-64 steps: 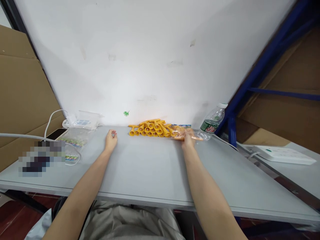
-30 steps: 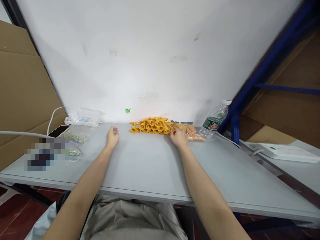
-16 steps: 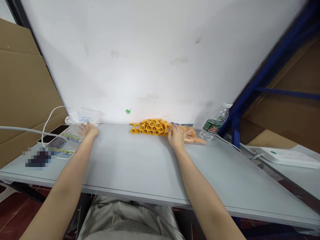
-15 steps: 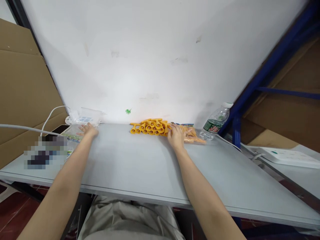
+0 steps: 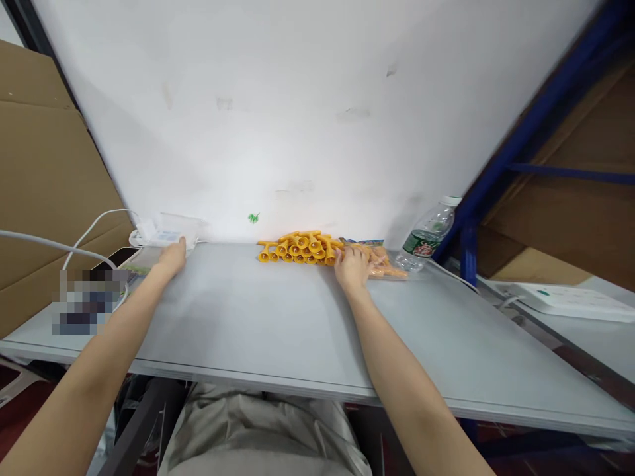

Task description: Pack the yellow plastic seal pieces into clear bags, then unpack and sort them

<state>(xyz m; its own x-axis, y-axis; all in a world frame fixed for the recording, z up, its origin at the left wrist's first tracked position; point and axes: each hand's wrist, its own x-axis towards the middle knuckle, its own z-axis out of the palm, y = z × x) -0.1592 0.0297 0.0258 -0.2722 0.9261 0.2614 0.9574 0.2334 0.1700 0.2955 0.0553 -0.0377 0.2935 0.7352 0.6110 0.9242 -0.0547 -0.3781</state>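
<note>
My left hand (image 5: 172, 258) is over the clear plastic packets (image 5: 149, 258) at the left back of the table. Its thumb points up, its other fingers are mostly hidden, and I cannot make out a grip. My right hand (image 5: 353, 267) rests with fingers spread between a stack of yellow trumpet-shaped plastic pieces (image 5: 297, 251) and a clear bag of orange pieces (image 5: 389, 270). Its fingers lie on the bag's near left part, and its thumb side is close to the stack's right end. The yellow pieces lie in layers, flared open ends toward me.
A clear bottle (image 5: 426, 238) with a green label leans at the back right. A white power strip (image 5: 570, 304) lies past the table's right edge. White cables (image 5: 94, 228) and a white packet (image 5: 171, 231) are at the left back, near a cardboard sheet (image 5: 44, 165).
My left hand has moved slightly left and toward me over the packets, its fingers no longer spread in view. My right hand's fingers have shifted slightly right, over the bag. The yellow stack looks unchanged.
</note>
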